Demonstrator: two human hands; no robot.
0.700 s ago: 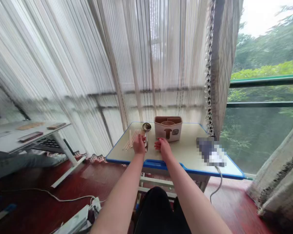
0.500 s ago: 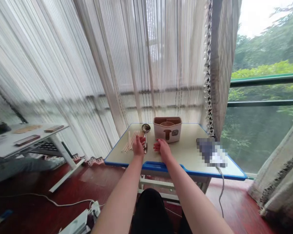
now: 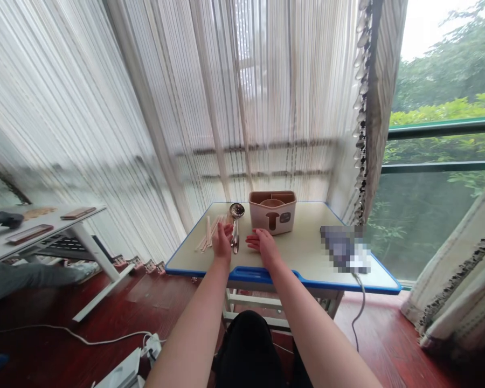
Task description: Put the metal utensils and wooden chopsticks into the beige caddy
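Note:
My left hand [image 3: 222, 241] is open over the left part of the table, beside several pale chopsticks [image 3: 208, 233] and partly in front of them. Just right of it lie a metal slotted ladle [image 3: 237, 210] and a spoon [image 3: 236, 247], close together. My right hand [image 3: 262, 243] is open too, fingers stretched toward the left, with nothing in it. Behind that hand stands a brown and white utensil holder [image 3: 272, 216] with divided compartments. Whether either hand touches the tabletop, I cannot tell.
The small table [image 3: 307, 258] has a blue edge. A blurred-out dark item [image 3: 339, 248] with a cable [image 3: 360, 312] lies at its right. Another table [image 3: 64, 226] stands at left, with a person's leg [image 3: 32, 277] beneath. A white power strip [image 3: 151, 347] is on the floor.
The whole view has shifted slightly, so the table appears a little further left. Both hands stay open in nearly the same places over the table.

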